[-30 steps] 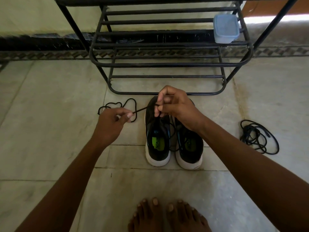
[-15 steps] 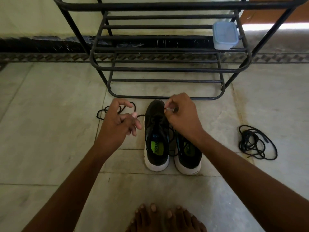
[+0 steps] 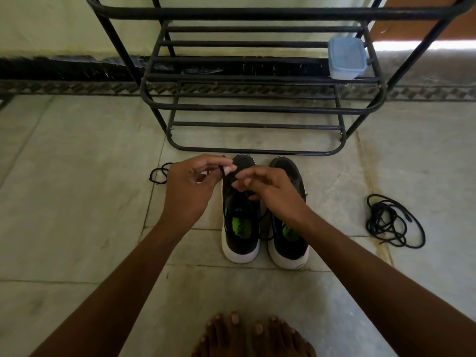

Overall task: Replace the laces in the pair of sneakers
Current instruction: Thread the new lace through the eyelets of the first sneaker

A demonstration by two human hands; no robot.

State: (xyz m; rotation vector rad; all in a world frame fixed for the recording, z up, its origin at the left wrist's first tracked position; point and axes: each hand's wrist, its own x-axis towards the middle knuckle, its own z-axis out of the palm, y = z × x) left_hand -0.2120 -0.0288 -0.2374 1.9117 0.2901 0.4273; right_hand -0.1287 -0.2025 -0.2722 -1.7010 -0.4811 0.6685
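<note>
**Lacing in progress: left sneaker, both hands at the toe end**

- Bare feet [image 3: 253, 336]: nearest item, toes on the tiled floor [image 3: 77, 215].
- Pair of sneakers: black uppers, white heels, green insole labels, standing side by side, heels near, toes far. Left sneaker [image 3: 240, 228]; right sneaker [image 3: 288, 235].
- Left hand [image 3: 190, 189]: raised over the floor just left of the left sneaker's toe, palm turned right, thumb and forefinger curled. Grip: pinching the end of a black lace [image 3: 223, 173]; the lace runs down from the pinch into the left sneaker's front eyelets.
- Right hand [image 3: 273, 191]: over both sneakers' fronts, fingers loosely curled and pointing left, tips near the lace; whether it grips the lace cannot be told.
- Lace loop [image 3: 157, 175]: black, on the floor left of the left hand.
- Spare laces [image 3: 391, 222]: tangled black pile on the floor, well right of the sneakers.
- Shoe rack [image 3: 257, 109]: black metal tube, just beyond the toes.
- Plastic container [image 3: 346, 59]: pale blue, lidded, on a rack shelf at right.
</note>
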